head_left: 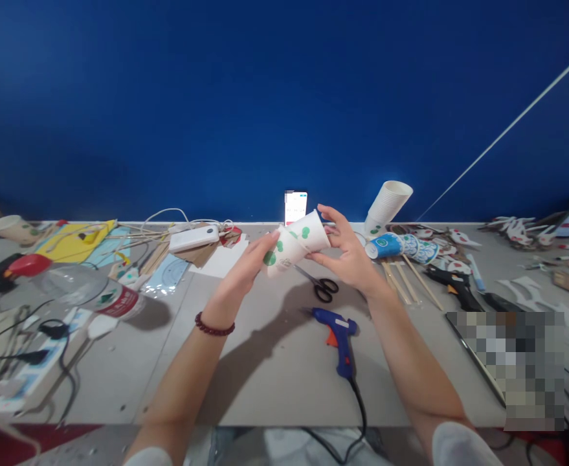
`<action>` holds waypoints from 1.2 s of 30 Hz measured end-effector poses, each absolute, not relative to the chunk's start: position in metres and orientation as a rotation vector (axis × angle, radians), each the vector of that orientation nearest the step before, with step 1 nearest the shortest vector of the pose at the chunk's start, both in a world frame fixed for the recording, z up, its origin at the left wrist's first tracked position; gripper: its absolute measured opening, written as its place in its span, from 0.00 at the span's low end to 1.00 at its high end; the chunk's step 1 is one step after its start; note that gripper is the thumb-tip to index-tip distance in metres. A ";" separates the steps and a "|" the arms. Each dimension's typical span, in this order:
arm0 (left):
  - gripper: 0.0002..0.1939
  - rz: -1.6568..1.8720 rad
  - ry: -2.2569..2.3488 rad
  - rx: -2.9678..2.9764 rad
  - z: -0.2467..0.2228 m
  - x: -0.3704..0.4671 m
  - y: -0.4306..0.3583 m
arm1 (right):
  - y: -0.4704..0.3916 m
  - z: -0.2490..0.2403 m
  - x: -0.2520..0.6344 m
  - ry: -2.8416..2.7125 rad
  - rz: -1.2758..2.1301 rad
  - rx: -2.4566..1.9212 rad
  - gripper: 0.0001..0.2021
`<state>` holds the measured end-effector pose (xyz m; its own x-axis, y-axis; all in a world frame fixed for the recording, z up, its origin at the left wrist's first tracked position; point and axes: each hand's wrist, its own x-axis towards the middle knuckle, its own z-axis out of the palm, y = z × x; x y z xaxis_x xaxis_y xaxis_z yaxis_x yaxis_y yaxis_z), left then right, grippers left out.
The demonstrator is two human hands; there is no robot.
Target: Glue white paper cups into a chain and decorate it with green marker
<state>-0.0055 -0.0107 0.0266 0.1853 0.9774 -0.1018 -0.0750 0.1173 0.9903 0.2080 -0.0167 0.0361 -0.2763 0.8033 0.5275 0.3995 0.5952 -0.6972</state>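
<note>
Forearms (410, 349) in white sleeves (461, 446) stand nearest the camera, entering from the lower edge and reaching inward over the work. Behind everything rises a blue wall (216, 110). Before it runs a grey table (274, 382), crowded at both sides. At the left edge lies a power strip (68, 336) with plugs inserted; just beyond it is a clear bottle (123, 301) with a red label, standing or lying cannot be determined. Left hand (248, 262): fingers clamped on the lower left end of the paper cup (291, 246), thumb uppermost. Right hand (347, 249): fingers curved about the opposite rim and gripping it. Cup is white with green print, held tilted above the table between both hands; whether one cup or two fitted together cannot be determined. Nested white cups (386, 206) stand near the wall, to the right. Blue glue gun (335, 323) lies between the forearms, nozzle leftward. Lit phone (296, 204) shows behind the cup. Black-handled scissors (319, 283) lie just beyond the glue gun. Dark red beaded bracelet (215, 330) encircles the left wrist
</note>
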 end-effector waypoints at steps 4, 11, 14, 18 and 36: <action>0.26 1.023 1.139 1.209 0.028 -0.009 -0.011 | -0.018 0.038 0.208 -1.917 0.473 -0.943 0.05; 0.26 1.003 1.070 1.412 0.037 -0.014 -0.016 | -0.017 0.035 0.203 -1.867 0.464 -0.937 0.06; 0.26 1.057 1.320 1.652 0.041 -0.011 -0.021 | -0.011 0.032 0.206 -1.843 0.499 -0.984 0.06; 0.21 1.013 1.666 2.118 0.052 -0.006 -0.034 | -0.004 0.032 0.222 -1.767 0.431 -1.076 0.06; 0.17 0.496 1.221 2.587 -0.081 -0.033 -0.081 | -0.007 0.049 0.259 -1.648 0.275 -1.153 0.07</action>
